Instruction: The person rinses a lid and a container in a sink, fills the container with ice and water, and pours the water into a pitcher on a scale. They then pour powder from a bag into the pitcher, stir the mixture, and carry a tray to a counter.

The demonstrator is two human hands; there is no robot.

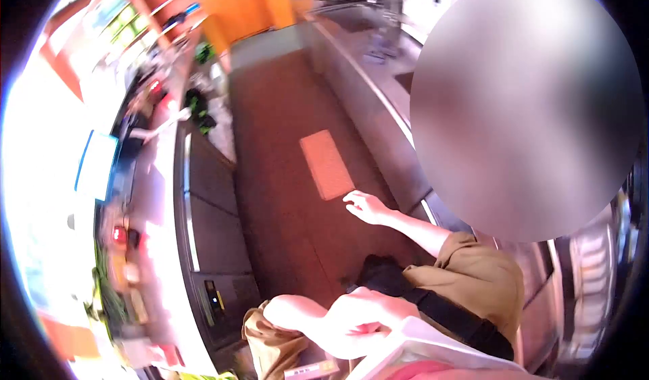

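Firstly, left hand (362, 320): low in the view, fingers curled inward, resting against the white sheet (422, 339); whether it grips the sheet I cannot tell.
Right hand: out of view, so whether the hands are apart or together cannot be told.
White sheet: at the bottom edge, lying over something pink (422, 370).
Co-worker's hand (367, 206): open, fingers spread, held out above the floor (277, 191), on a bare arm from a khaki sleeve (473, 272).
Orange mat (326, 164): flat on the floor, just beyond that hand.
Counter (159, 197): along the left, crowded with small blurred items and a blue-edged screen (97, 165).
Steel counter (368, 89): along the floor's right side.
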